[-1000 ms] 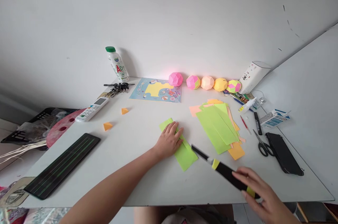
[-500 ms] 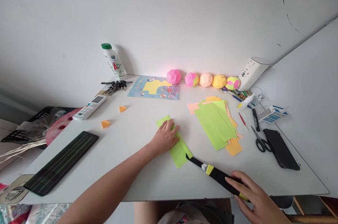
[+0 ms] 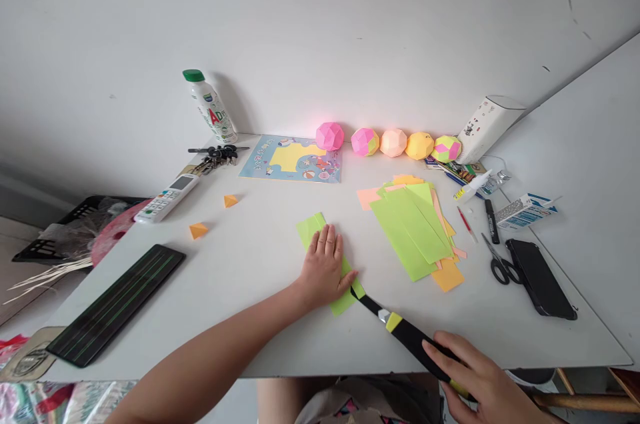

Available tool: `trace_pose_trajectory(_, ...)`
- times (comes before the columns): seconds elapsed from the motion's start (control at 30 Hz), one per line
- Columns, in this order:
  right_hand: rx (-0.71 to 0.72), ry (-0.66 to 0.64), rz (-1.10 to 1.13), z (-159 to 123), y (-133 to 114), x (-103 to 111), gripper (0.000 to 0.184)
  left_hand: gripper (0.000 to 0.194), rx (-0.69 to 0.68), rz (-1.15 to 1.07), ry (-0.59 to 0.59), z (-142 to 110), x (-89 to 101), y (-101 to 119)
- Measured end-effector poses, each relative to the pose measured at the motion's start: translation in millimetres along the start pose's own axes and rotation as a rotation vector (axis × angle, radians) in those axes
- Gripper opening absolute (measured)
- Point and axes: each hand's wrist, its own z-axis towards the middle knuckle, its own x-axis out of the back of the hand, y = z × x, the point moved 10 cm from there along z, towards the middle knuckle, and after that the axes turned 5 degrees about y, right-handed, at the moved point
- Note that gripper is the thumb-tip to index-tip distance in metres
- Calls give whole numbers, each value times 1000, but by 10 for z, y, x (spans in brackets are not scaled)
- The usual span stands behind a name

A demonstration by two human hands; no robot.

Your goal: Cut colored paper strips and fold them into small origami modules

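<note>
My left hand (image 3: 326,267) lies flat, fingers stretched out, pressing a folded lime-green paper strip (image 3: 313,229) onto the white table (image 3: 260,257). My right hand (image 3: 480,381) grips the black-and-yellow handle of a utility knife (image 3: 400,332). Its dark blade tip touches the near end of the strip, right beside my left thumb. A fanned stack of green, orange and pink paper sheets (image 3: 413,227) lies to the right of the strip.
Several paper balls (image 3: 395,143) line the wall. Scissors (image 3: 497,263), a marker, a black phone (image 3: 540,285) and a small box lie right. A bottle (image 3: 209,106), keys, a remote (image 3: 165,197), two orange paper pieces and a black ruler-like board (image 3: 113,304) are left.
The knife came down from above the table until its blade tip met the strip's near end. My left hand slid nearer along the strip and now covers more of it.
</note>
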Motion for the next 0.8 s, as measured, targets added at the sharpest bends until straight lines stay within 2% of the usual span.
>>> trace_pose_trajectory(0.17,40,36,-60,43,-97,45,45,78,2,-3,2,1,-8,-9)
trace_pose_trajectory(0.4,72,4,-116,14,-108,-7,44,80,9,-10,-15,-4,-19,-10)
trace_pose_trajectory(0.8,52,72,-71,148,-92,53,42,76,5,-5,9,-4,-19,-12)
